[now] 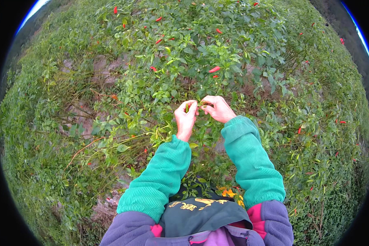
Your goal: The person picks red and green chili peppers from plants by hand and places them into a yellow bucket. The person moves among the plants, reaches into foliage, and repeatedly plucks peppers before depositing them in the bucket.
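Note:
My left hand [186, 117] is closed around a green chili pepper [187, 108], which shows between thumb and fingers. Close beside it on the right, my right hand [217, 108] pinches a small green piece of the plant [202, 104] between its fingertips; whether this is a stem or a pepper I cannot tell. Both hands are bare, with green corduroy sleeve covers on the forearms. Chili plants with green leaves surround them. A red chili pepper [214, 69] hangs a little above the hands, and another red pepper [153, 69] shows to the upper left.
Dense chili plants spread on all sides, with more red peppers [115, 10] among the leaves. A bent reddish-brown stem [81, 150] reaches across on the left. Pale ground [106, 69] shows between plants. A dark apron [200, 215] with yellow markings covers my front.

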`<state>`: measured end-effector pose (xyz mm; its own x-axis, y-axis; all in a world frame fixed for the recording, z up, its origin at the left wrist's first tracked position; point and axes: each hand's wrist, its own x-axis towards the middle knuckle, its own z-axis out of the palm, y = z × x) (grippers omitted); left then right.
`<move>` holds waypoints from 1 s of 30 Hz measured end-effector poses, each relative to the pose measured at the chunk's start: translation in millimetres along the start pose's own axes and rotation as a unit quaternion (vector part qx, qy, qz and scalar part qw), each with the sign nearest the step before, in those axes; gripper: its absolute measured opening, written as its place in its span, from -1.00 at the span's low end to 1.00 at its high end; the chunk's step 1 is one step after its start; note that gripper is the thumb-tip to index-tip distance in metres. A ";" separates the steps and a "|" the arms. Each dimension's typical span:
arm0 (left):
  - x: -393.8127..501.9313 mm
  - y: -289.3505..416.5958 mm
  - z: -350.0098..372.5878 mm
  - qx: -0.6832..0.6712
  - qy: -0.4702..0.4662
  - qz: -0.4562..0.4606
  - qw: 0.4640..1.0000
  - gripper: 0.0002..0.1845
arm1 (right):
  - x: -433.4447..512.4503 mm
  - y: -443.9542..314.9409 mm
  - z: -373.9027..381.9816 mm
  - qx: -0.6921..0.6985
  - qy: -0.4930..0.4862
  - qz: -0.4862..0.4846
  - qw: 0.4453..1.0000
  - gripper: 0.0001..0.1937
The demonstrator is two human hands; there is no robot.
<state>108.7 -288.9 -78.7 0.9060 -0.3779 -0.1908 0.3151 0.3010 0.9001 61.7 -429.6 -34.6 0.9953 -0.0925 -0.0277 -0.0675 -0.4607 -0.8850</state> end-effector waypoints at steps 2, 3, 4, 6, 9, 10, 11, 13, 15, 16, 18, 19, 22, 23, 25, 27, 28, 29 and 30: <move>-0.2 0.7 -1.8 -0.018 -0.021 -0.025 0.999 -0.87 | -0.8 0.5 -1.1 0.021 -0.024 0.025 0.999 -0.89; -0.7 0.9 -3.0 -0.004 -0.027 -0.024 0.999 -0.88 | -1.4 0.2 -0.8 0.002 -0.030 0.015 0.999 -0.89; -1.7 0.7 -3.0 0.008 -0.039 -0.022 0.999 -0.88 | -2.0 -0.6 1.0 -0.033 -0.030 0.037 0.998 -0.89; -4.0 -0.2 -2.9 0.111 -0.013 0.036 0.993 -0.92 | -4.9 -3.7 3.9 -0.092 -0.008 0.005 0.996 -0.88; -8.7 -2.2 -1.9 0.310 0.053 0.336 0.888 -0.95 | -8.1 -14.8 24.7 -0.242 0.102 0.034 0.964 -0.83; -7.6 -1.7 -3.2 0.292 0.067 0.352 0.887 -0.95 | -9.1 -19.6 28.2 -0.250 0.103 0.053 0.961 -0.82; -7.4 -0.9 -6.3 0.197 0.077 0.231 0.950 -0.94 | -8.9 -25.5 31.8 -0.259 0.090 0.086 0.958 -0.80; -5.4 2.3 -15.4 -0.009 0.081 -0.019 0.996 -0.91 | -8.3 -40.4 35.0 -0.295 0.164 -0.036 0.941 -0.80; -3.3 10.9 -38.7 -0.219 0.026 -0.095 0.971 -0.86 | -9.0 -56.6 34.3 -0.319 0.214 -0.091 0.919 -0.71; -3.1 15.1 -50.0 -0.273 0.039 -0.116 0.954 -0.85 | -7.6 -63.8 35.2 -0.289 0.250 -0.147 0.912 -0.74; -6.8 22.5 -72.1 -0.334 0.064 -0.112 0.934 -0.83 | -1.6 -73.1 46.7 -0.199 0.221 -0.179 0.938 -0.81; -10.0 26.3 -82.5 -0.352 0.081 -0.101 0.927 -0.77 | 1.6 -74.6 56.9 -0.139 0.162 -0.199 0.956 -0.85; -19.4 37.8 -104.4 -0.324 0.156 -0.031 0.932 -0.68 | 32.6 -61.9 105.1 -0.017 -0.064 -0.117 0.991 -0.78; -23.2 41.2 -109.4 -0.295 0.200 -0.014 0.934 -0.69 | 46.8 -53.5 123.1 -0.023 -0.094 -0.066 0.993 -0.76; -27.6 47.9 -118.1 -0.267 0.232 0.008 0.935 -0.70 | 77.7 -40.1 163.6 0.026 -0.131 0.173 0.976 -0.64; -31.6 50.7 -123.4 -0.233 0.230 0.040 0.944 -0.77 | 87.9 -32.6 202.0 0.292 0.021 0.307 0.906 -0.68; -33.2 51.6 -126.8 -0.199 0.236 0.040 0.950 -0.79 | 89.3 -28.1 211.0 0.357 0.037 0.279 0.891 -0.77; -33.9 52.3 -130.6 -0.164 0.242 0.038 0.956 -0.80 | 89.8 -25.8 219.0 0.366 0.040 0.236 0.899 -0.78; -33.6 52.7 -134.6 -0.143 0.243 0.056 0.958 -0.83 | 89.2 -25.0 225.0 0.372 0.045 0.208 0.904 -0.79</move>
<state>132.9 -142.5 -77.6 0.9410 0.1018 -0.3227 0.2108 0.5698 0.7943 167.8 -227.7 -119.5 0.8831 -0.2077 -0.4207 -0.3355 0.3475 -0.8756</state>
